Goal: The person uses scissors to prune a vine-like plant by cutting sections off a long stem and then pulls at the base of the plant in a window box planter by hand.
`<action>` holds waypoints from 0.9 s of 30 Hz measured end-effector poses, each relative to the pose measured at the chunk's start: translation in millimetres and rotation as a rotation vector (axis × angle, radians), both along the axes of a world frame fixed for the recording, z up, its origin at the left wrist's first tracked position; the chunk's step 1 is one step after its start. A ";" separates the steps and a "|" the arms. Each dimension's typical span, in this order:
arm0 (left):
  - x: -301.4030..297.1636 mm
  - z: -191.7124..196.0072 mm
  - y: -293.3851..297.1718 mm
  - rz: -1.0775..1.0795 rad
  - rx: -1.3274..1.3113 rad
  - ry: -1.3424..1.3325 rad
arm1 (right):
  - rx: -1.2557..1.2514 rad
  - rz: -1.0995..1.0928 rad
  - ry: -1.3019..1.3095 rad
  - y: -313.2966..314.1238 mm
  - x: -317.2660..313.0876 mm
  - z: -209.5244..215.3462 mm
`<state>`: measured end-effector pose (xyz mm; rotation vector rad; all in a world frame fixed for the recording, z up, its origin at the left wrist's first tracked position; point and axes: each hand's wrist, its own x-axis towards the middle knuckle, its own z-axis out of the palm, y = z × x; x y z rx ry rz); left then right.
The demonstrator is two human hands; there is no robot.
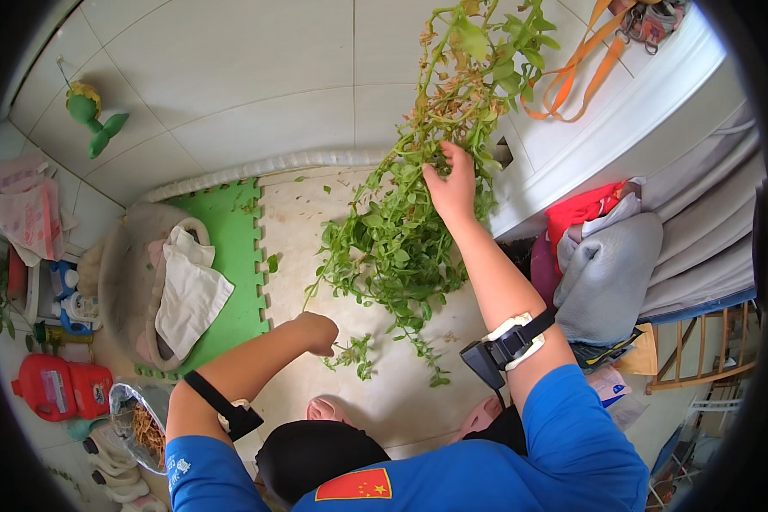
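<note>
Head view shows the right hand [450,186] closed around a big leafy green bunch [401,230] at upper centre, while the left hand [318,331] pinches a small sprig [354,352] at lower centre.

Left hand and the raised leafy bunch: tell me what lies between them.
In the head view, between the left hand and the leafy bunch is pale mat with loose sprigs.
</note>
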<state>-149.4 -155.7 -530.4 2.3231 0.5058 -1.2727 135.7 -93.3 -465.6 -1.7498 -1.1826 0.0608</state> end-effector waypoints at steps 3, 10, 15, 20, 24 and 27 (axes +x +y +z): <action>12.8 12.8 14.4 -0.013 0.014 0.046 | -0.045 0.078 -0.010 12.6 -0.9 3.6; -0.5 7.4 60.4 0.078 0.207 0.060 | -0.048 0.169 0.080 16.3 -8.2 12.9; 28.9 42.7 93.5 0.419 0.487 -0.735 | -0.070 0.271 0.064 -4.7 -13.1 25.1; 109.9 119.0 88.1 0.359 0.555 -1.530 | 0.024 0.320 0.110 -39.6 -25.1 39.8; 120.3 122.2 78.5 0.191 0.611 -1.453 | 0.100 0.269 0.066 -66.1 -31.0 45.8; 123.2 121.8 70.9 0.135 0.606 -1.423 | 0.196 0.224 -0.035 -81.0 -29.9 40.8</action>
